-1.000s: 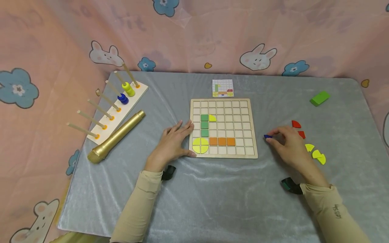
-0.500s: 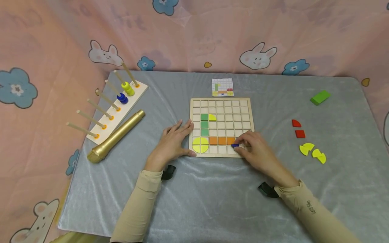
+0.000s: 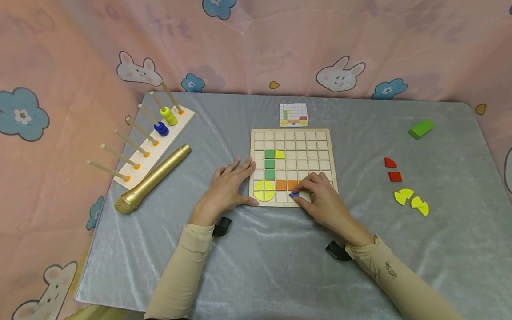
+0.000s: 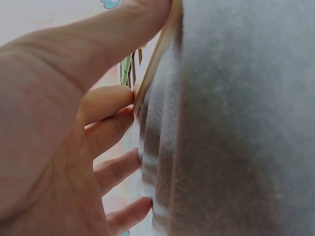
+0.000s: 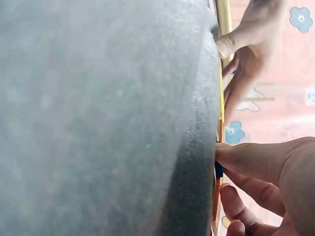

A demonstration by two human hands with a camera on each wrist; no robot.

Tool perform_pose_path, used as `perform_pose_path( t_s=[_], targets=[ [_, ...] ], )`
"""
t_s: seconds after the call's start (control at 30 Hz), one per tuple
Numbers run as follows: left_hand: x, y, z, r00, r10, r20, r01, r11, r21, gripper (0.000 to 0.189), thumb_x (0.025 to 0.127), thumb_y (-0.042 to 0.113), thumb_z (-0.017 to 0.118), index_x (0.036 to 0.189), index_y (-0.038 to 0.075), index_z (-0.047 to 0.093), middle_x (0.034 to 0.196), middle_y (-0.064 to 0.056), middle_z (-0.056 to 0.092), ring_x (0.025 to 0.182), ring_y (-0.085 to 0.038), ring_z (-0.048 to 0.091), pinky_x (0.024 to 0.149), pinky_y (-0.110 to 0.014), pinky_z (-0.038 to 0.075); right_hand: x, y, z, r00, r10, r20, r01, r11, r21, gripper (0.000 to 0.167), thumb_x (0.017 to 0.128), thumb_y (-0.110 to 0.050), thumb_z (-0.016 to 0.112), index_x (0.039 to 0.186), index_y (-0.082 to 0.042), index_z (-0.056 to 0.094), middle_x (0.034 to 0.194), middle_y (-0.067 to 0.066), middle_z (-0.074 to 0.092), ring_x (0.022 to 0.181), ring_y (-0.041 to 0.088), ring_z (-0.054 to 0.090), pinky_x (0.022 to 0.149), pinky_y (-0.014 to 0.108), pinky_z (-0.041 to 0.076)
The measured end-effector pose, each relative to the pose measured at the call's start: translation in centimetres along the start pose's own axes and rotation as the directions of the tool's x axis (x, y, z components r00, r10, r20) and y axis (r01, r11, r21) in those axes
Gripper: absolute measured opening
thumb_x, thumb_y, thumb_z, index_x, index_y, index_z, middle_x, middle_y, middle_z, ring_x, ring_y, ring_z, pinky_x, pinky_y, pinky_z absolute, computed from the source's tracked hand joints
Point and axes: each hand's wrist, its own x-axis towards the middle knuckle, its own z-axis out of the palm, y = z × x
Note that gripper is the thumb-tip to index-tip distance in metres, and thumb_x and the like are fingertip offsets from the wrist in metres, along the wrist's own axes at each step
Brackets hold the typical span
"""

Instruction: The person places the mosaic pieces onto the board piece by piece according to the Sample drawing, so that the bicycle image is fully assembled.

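Observation:
A wooden grid board [image 3: 301, 144] lies on the grey cloth. Green squares [image 3: 270, 164], orange squares [image 3: 281, 185], a yellow circle of quarter pieces [image 3: 264, 190] and a single yellow quarter [image 3: 280, 154] fill some cells. Between thumb and fingers, my right hand [image 3: 326, 204] pinches a small blue piece [image 3: 294, 194] at the bottom row, just below the orange squares; the right wrist view shows this blue piece [image 5: 219, 170] edge-on. My left hand [image 3: 226, 191] rests against the board's left side, fingers spread, thumb at its lower corner. The right hand hides the board's lower right cells.
A patterned card [image 3: 294, 115] lies behind the board. To the right are a red quarter [image 3: 390, 162], a red square [image 3: 395, 177], several yellow quarters [image 3: 404, 195] and a green block [image 3: 421, 129]. A gold microphone [image 3: 154, 180] and a peg stand [image 3: 132, 172] lie left.
My right hand has carried the blue piece leftward from the cloth right of the board to the bottom row. The left hand has stayed at the board's left side.

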Motion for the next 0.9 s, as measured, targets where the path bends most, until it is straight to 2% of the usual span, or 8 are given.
perform_pose_path(
  t_s=[0.23, 0.63, 0.9],
  targets=[
    [0.1, 0.1, 0.0, 1.000, -0.002, -0.001, 0.002, 1.000, 0.005, 0.112, 0.078, 0.045, 0.092, 0.168, 0.018, 0.032, 0.177, 0.002, 0.022, 0.167, -0.030, 0.014, 0.128, -0.059, 0.020, 0.1, 0.0, 0.1, 1.000, 0.002, -0.012, -0.002, 1.000, 0.000, 0.011, 0.088, -0.006, 0.086, 0.094, -0.011, 0.079, 0.103, 0.006, 0.064, 0.099, 0.027, 0.049, 0.085, 0.042, 0.046],
    [0.1, 0.2, -0.1, 1.000, 0.001, -0.001, -0.001, 1.000, 0.011, 0.112, 0.077, 0.045, 0.092, 0.168, 0.017, 0.032, 0.177, 0.002, 0.022, 0.167, -0.030, 0.015, 0.128, -0.060, 0.020, 0.5, 0.3, -0.1, 1.000, 0.020, -0.023, -0.020, 1.000, -0.002, 0.020, 0.084, -0.006, 0.089, 0.100, -0.008, 0.077, 0.109, 0.010, 0.066, 0.102, 0.029, 0.050, 0.088, 0.044, 0.045],
    [0.0, 0.2, 0.0, 1.000, -0.005, 0.000, 0.005, 1.000, 0.000, 0.111, 0.078, 0.044, 0.092, 0.168, 0.017, 0.032, 0.177, 0.001, 0.022, 0.167, -0.030, 0.015, 0.128, -0.060, 0.020, -0.6, 1.4, -0.9, 0.997, 0.034, -0.063, -0.032, 0.999, 0.041, 0.026, 0.082, -0.006, 0.091, 0.103, -0.004, 0.076, 0.107, 0.011, 0.066, 0.101, 0.028, 0.050, 0.089, 0.041, 0.042]
  ],
)
